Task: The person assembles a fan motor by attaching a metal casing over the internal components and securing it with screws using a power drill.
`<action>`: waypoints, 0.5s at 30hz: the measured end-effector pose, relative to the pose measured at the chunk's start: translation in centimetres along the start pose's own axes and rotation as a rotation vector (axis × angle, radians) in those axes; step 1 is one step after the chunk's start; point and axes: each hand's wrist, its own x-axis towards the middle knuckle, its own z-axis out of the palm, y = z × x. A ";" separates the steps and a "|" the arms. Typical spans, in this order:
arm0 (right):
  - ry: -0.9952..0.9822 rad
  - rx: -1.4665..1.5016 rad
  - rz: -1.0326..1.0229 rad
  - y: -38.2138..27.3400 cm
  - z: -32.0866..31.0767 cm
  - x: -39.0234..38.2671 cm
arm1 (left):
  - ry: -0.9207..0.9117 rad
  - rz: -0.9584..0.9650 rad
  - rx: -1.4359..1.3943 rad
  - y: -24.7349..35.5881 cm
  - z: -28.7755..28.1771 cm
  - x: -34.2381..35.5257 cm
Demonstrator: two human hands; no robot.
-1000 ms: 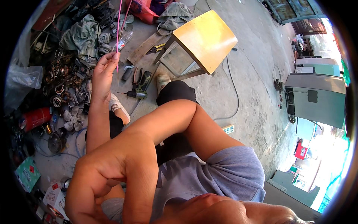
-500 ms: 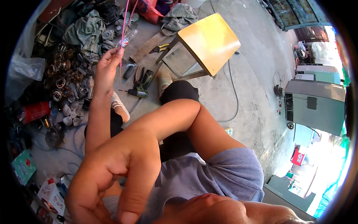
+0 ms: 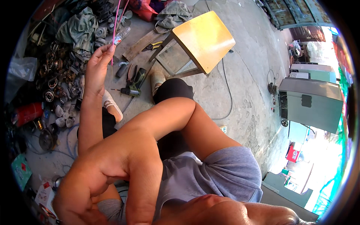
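My left hand [image 3: 99,63] is raised at the upper left, its thumb and fingers pinched on a thin pink cord [image 3: 116,24]. One length runs up out of the picture and a thin end hangs below the fingers. My right hand [image 3: 108,168] looms large at the lower left, near the camera. Its fingers are curled inward and cut off by the lower edge, so whatever they may hold is hidden. Beyond my left hand, a green and black cordless drill [image 3: 132,88] rests on the floor, beside pliers [image 3: 131,72] with dark handles.
A wooden-topped stool [image 3: 204,39] stands ahead, with yellow-handled pliers [image 3: 153,45] by it. Metal motor parts [image 3: 56,71] heap at the left, near a red cylinder [image 3: 28,114]. A dark cable [image 3: 228,86] crosses the concrete floor. Grey-green cabinets [image 3: 317,101] are at the right.
The whole scene has shifted slightly left in the view. My left hand keeps its pinch on the pink cord. My right hand sits a little lower, its thumb tip now past the edge.
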 end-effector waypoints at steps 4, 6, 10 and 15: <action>0.140 0.250 0.042 -1.4 1.9 0.4 | -0.010 -0.011 -0.004 0.3 0.1 0.0; 0.003 0.114 0.212 -2.2 0.7 0.2 | -0.026 -0.008 -0.023 0.1 0.0 0.1; -0.057 -0.563 0.366 -0.3 -1.2 -0.5 | -0.002 0.063 -0.003 0.9 -0.1 0.1; -0.178 -1.718 0.243 5.7 -4.8 -6.7 | 0.003 0.037 -0.090 0.2 -0.3 1.2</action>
